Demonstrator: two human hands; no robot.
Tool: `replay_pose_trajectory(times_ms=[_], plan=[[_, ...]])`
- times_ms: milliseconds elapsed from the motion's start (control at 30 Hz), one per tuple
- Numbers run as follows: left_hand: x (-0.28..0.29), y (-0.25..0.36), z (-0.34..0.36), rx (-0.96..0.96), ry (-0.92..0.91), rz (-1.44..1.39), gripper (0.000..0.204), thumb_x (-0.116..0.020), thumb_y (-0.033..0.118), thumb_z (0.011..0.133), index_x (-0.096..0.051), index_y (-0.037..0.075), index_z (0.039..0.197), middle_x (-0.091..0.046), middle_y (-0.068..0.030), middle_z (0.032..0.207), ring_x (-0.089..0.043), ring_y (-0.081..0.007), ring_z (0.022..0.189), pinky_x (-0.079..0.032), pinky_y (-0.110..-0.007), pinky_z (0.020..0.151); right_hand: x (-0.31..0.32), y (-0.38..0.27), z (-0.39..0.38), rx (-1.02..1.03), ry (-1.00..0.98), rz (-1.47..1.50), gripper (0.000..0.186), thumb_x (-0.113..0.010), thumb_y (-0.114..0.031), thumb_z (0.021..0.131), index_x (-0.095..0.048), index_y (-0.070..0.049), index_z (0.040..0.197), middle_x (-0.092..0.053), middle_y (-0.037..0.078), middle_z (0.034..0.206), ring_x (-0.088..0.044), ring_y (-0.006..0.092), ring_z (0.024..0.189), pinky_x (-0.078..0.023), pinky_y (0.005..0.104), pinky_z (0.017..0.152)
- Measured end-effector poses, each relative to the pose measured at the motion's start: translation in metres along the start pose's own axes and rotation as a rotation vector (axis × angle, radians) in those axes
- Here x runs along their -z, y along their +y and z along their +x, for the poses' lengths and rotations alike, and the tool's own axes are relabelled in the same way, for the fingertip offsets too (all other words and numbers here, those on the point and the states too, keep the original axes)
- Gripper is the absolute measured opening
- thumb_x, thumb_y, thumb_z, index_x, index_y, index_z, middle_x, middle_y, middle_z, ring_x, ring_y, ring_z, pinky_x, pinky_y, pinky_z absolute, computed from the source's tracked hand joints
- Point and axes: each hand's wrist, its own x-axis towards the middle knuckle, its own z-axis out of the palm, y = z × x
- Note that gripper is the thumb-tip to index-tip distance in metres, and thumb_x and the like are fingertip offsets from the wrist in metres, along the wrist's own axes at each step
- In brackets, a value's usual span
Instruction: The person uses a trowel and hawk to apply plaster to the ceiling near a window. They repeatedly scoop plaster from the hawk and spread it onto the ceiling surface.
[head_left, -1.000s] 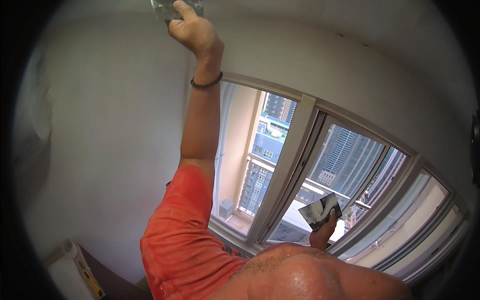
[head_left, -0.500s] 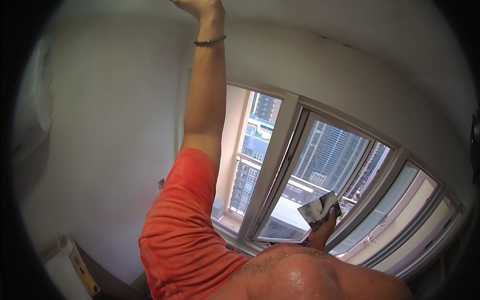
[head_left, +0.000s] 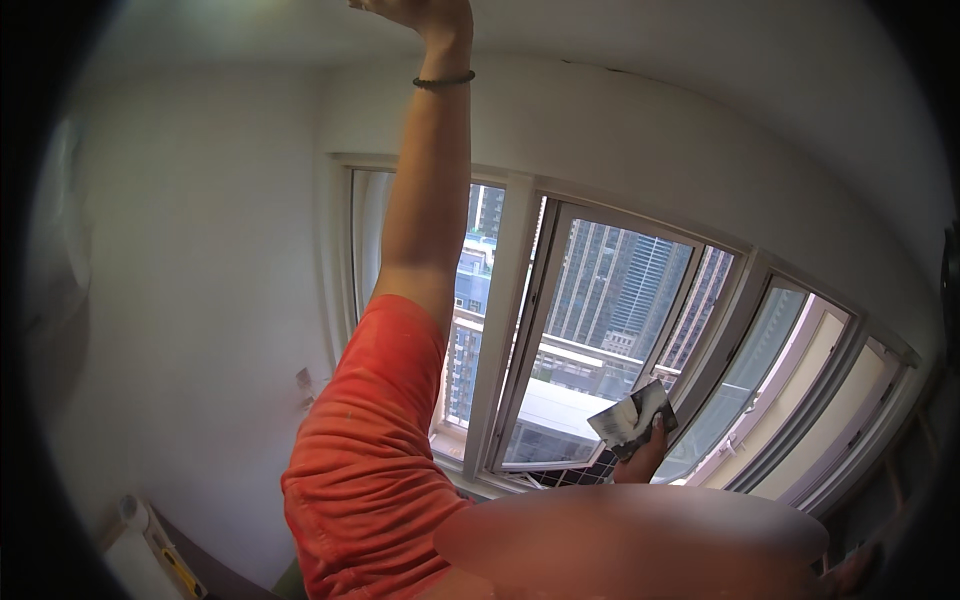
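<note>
My left arm, in an orange sleeve with a dark bead bracelet at the wrist, reaches straight up in front of the window. My left hand (head_left: 415, 12) is at the top edge near the ceiling, and its fingers are mostly cut off by the frame. Lower right, my right hand (head_left: 643, 460) grips a flat rectangular dark grey plate (head_left: 630, 418) by its lower edge. The plate is tilted and has whitish paste smeared across its face. A thumb or finger rests on that face, and the rest of the grip is hidden behind it.
A wide window (head_left: 520, 300) with several framed panes looks onto tall buildings, one sash swung out of its frame. To the left stands a pale wall (head_left: 200, 250) with a small fitting (head_left: 305, 380). A yellow tool (head_left: 182, 572) lies at the lower left beside a white roll (head_left: 130, 510).
My view has turned, so the window sits further left and more of its left pane shows. The raised arm appears slightly further right. The plate stays in my right hand.
</note>
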Motion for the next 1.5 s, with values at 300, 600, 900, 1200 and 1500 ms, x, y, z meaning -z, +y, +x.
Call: replay_pose_trajectory(times_ms=[300, 600, 900, 1200, 1500], plan=[[-0.033, 0.046, -0.086, -0.303, -0.113, 0.104, 0.041, -0.042, -0.003, 0.099, -0.029, -0.007, 0.138, -0.039, -0.0224, 0.137, -0.036, -0.0351, 0.127, -0.027, -0.046, 0.11, 0.021, -0.017, -0.004, 0.028, -0.006, 0.054, 0.048, -0.057, -0.03, 0.102, -0.046, -0.005, 0.142, -0.059, 0.012, 0.131, -0.062, 0.0274, 0.118, -0.054, 0.0416, 0.097], [0.058, -0.049, 0.03, 0.144, -0.009, 0.077, 0.027, -0.042, 0.013, 0.106, -0.05, -0.012, 0.1, -0.055, -0.0178, 0.103, -0.054, -0.0252, 0.095, -0.045, -0.04, 0.089, 0.012, -0.017, -0.002, -0.007, -0.051, 0.002, 0.047, -0.055, -0.028, 0.103, -0.045, -0.005, 0.142, -0.06, 0.012, 0.131, -0.064, 0.0268, 0.116, -0.054, 0.0417, 0.097], [0.016, -0.043, 0.017, 0.091, 0.035, 0.098, 0.06, -0.036, 0.001, 0.102, -0.018, -0.002, 0.16, -0.03, -0.024, 0.161, -0.026, -0.037, 0.148, -0.018, -0.05, 0.123, 0.008, -0.01, -0.004, -0.008, -0.02, 0.012, 0.045, -0.056, -0.03, 0.103, -0.047, -0.004, 0.139, -0.061, 0.012, 0.127, -0.066, 0.0252, 0.112, -0.057, 0.0397, 0.092], [-0.083, 0.059, -0.097, -0.344, 0.056, -0.026, 0.064, -0.039, -0.001, 0.099, -0.018, -0.002, 0.16, -0.027, -0.0233, 0.163, -0.028, -0.0375, 0.146, -0.017, -0.052, 0.121, 0.021, -0.013, -0.015, 0.038, 0.053, 0.032, 0.044, -0.056, -0.029, 0.103, -0.05, -0.004, 0.138, -0.061, 0.012, 0.128, -0.066, 0.0253, 0.112, -0.056, 0.039, 0.092], [0.014, 0.041, -0.081, -0.072, -0.003, 0.088, 0.041, -0.041, 0.015, 0.107, -0.044, -0.016, 0.133, -0.047, -0.0251, 0.132, -0.049, -0.0344, 0.123, -0.039, -0.043, 0.107, 0.035, -0.022, -0.018, 0.044, 0.052, 0.024, 0.044, -0.055, -0.03, 0.102, -0.049, -0.006, 0.14, -0.061, 0.01, 0.128, -0.065, 0.0246, 0.112, -0.055, 0.0388, 0.093]])
